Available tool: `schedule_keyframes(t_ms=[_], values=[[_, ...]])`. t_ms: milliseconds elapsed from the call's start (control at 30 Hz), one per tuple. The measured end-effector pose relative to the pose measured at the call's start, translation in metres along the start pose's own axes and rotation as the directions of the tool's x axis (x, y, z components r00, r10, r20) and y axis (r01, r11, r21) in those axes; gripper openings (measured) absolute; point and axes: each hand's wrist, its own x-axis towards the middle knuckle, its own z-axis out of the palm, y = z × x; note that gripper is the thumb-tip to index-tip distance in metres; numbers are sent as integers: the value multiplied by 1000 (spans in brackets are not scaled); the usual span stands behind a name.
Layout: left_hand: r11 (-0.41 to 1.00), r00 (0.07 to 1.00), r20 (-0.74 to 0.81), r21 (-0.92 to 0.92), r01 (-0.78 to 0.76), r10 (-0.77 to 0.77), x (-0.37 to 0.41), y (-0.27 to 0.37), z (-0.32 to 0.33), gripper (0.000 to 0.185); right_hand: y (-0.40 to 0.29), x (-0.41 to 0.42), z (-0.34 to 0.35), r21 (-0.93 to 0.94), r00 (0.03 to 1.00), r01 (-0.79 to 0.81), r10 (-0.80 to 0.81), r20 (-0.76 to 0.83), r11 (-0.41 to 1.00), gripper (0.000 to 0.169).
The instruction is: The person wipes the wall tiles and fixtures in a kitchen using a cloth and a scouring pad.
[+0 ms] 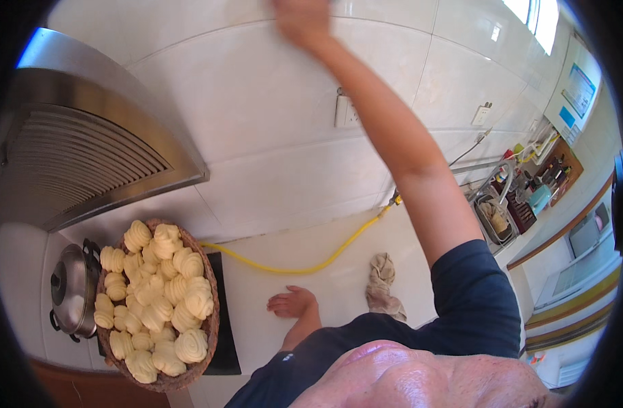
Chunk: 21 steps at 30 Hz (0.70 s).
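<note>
My right hand point(303, 20) is raised against or close to the white tiled wall point(270, 86) at the top edge of the view, blurred and partly cut off; its fingers and anything in them are hidden. Lower down, my left hand point(292, 302) rests on the white countertop point(311, 285), holding nothing. To its left stands a woven basket point(213, 326) heaped with pale, ridged dough rolls point(156, 303). A crumpled cloth point(381, 285) lies on the counter to the right of that hand. Behind it a yellow gas hose point(301, 270) curves across the countertop to the wall.
A steel range hood point(97, 148) juts out at upper left, above a lidded metal pot point(72, 290) beside the basket. Part of a black cooktop point(224, 316) shows under the basket. Wall sockets point(346, 112) sit near my raised forearm. At far right is a sink point(496, 217) with dishes around it.
</note>
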Motion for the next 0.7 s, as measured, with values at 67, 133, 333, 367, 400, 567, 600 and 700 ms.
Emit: schedule_keyframes(t_ms=[67,133,333,367,400,567,600,700], values=[[1000,998,55,-1,-18,18,-5,1,-9,78,-43,-14,15,77,941,207,-220,258,975,39],[999,998,42,13,-43,42,-10,-5,-4,78,-82,-33,19,108,858,401,-414,303,910,43],[999,1000,21,-45,8,-7,-1,2,1,79,46,44,-22,-228,993,96,-109,-48,969,45],[999,1000,25,-48,15,-13,-1,-2,-1,79,34,55,-36,-287,986,12,-60,-158,958,43],[999,1000,17,-49,-1,2,-3,-3,0,79,32,56,-35,-335,976,-31,-43,-212,942,41],[999,998,41,-16,-39,39,-7,1,4,79,-37,3,17,158,912,378,-396,105,912,42],[1000,999,33,-11,-24,24,-2,-2,3,79,-51,-2,15,122,860,473,-487,150,873,46],[1000,1000,20,-19,-11,11,5,-6,3,79,-18,26,2,221,802,456,-505,318,862,46]])
